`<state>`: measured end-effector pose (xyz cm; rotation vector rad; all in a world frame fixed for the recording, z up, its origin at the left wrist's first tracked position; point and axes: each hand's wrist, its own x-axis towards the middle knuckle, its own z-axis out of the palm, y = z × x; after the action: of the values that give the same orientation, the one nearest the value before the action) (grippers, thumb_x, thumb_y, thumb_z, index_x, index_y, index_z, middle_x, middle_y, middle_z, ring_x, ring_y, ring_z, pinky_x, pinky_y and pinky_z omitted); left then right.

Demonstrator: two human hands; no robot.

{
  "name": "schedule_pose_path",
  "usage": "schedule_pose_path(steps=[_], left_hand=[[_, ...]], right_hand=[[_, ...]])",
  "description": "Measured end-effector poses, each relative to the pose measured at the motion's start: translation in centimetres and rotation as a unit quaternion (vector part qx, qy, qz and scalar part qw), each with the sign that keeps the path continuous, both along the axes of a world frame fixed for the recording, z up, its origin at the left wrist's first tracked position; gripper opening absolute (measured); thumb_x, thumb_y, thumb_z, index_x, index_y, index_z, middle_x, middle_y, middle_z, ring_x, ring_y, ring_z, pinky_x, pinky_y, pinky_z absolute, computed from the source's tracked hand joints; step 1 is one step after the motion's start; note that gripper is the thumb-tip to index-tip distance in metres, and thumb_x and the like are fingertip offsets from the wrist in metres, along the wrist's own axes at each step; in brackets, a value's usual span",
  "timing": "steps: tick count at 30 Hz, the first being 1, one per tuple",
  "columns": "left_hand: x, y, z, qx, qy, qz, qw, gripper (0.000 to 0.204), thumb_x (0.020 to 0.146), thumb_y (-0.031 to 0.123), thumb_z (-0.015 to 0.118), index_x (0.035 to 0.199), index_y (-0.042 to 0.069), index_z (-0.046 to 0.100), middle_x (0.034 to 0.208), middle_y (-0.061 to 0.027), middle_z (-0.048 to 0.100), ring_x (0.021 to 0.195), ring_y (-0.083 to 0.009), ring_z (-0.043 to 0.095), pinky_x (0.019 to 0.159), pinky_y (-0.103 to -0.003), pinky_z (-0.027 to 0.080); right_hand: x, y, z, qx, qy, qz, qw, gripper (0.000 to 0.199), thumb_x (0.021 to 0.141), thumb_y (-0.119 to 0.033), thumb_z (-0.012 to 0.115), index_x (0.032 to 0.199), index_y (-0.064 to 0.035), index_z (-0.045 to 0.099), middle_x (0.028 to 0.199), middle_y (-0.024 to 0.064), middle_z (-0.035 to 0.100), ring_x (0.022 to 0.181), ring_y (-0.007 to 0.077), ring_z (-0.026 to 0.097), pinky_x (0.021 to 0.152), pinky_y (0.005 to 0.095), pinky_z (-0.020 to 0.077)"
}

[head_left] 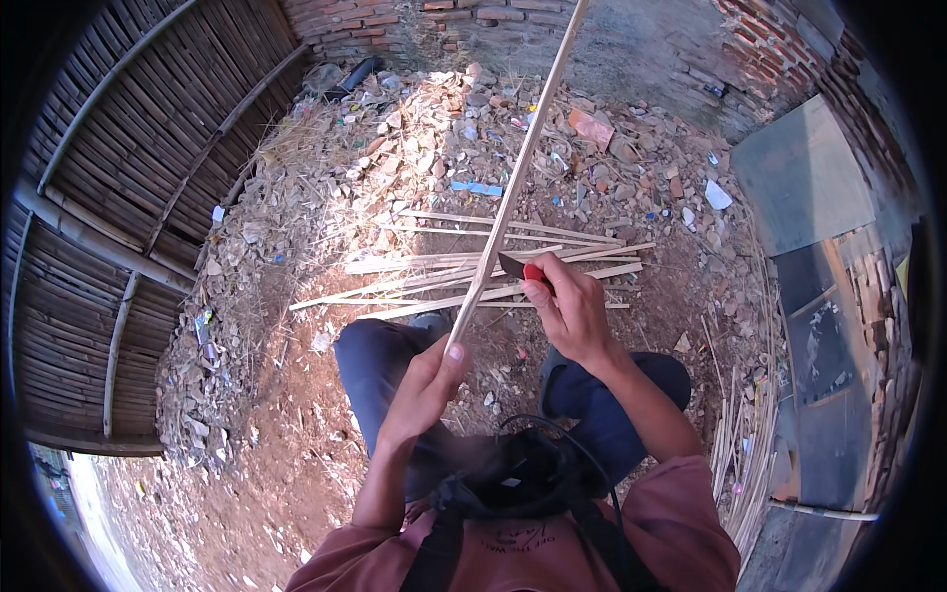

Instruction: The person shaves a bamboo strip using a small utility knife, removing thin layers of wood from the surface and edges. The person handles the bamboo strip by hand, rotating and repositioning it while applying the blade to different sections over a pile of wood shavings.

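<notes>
A long, pale bamboo strip (512, 187) slants up and away from me, running out of view at the top. My left hand (426, 388) is closed around its lower end, thumb along the strip. In my right hand (575, 308) is a knife (512, 265) with a dark blade and a red handle, the fingers wrapped round it. The blade's tip points left and lies against or very close to the strip's right edge. Beyond my knees, several cut bamboo strips (414, 264) lie crosswise in a loose pile on the ground.
Rubble (434, 128) with stones and litter covers the ground toward a brick wall (631, 59). A bamboo-slat wall (109, 148) stands at the left. Grey panels (804, 178) lean at the right, near more long thin strips (735, 434) on the ground.
</notes>
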<state>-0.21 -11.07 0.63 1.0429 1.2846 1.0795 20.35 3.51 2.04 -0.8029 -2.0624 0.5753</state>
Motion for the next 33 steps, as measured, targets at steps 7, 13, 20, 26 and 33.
schedule_pose_path(steps=[7,13,20,26,33], left_hand=[[0.4,0.5,-0.3,0.032,0.079,0.031,0.996,0.047,0.116,0.042,0.038,0.096,0.002,0.051,0.073,-0.0036,0.047,0.067,-0.0134,0.044,0.063,-0.034,0.039],[1.1,0.8,0.6,0.038,0.104,0.047,0.993,0.041,0.115,0.037,0.044,0.095,0.001,0.049,0.072,-0.0086,0.050,0.067,-0.0169,0.046,0.063,-0.038,0.041],[1.4,1.1,0.9,0.049,0.108,0.058,0.991,0.035,0.113,0.029,0.054,0.093,0.001,0.049,0.068,-0.0067,0.050,0.064,-0.0134,0.044,0.060,-0.035,0.040],[1.6,1.0,1.9,0.061,0.118,0.070,0.989,0.035,0.113,0.029,0.055,0.091,0.001,0.049,0.068,-0.0053,0.051,0.064,-0.0122,0.044,0.059,-0.035,0.040],[1.1,1.0,1.9,-0.043,-0.139,-0.003,0.989,0.044,0.115,0.042,0.045,0.087,0.008,0.052,0.066,0.0043,0.042,0.058,-0.0049,0.036,0.052,-0.025,0.027]], right_hand=[[-1.0,-1.0,-0.5,0.054,-0.054,0.025,0.997,0.034,0.103,-0.043,0.066,0.098,-0.0091,0.063,0.081,0.0077,0.069,0.068,0.0310,0.071,0.056,0.0424,0.0522],[-1.1,-1.2,-0.5,0.056,-0.065,0.037,0.996,0.035,0.102,-0.044,0.067,0.098,-0.0094,0.063,0.080,0.0075,0.069,0.066,0.0312,0.070,0.055,0.0427,0.0517],[-0.7,-0.7,-0.5,0.068,-0.033,0.014,0.997,0.036,0.102,-0.045,0.066,0.097,-0.0096,0.063,0.078,0.0078,0.067,0.065,0.0320,0.069,0.055,0.0427,0.0516],[-0.6,-0.6,0.0,0.079,-0.043,0.011,0.996,0.038,0.102,-0.046,0.067,0.095,-0.0094,0.062,0.076,0.0079,0.066,0.066,0.0319,0.069,0.055,0.0422,0.0511],[-0.2,-0.5,-0.2,-0.044,0.043,0.068,0.996,0.031,0.107,-0.038,0.062,0.102,-0.0073,0.063,0.074,0.0068,0.064,0.063,0.0244,0.064,0.058,0.0378,0.0470]])
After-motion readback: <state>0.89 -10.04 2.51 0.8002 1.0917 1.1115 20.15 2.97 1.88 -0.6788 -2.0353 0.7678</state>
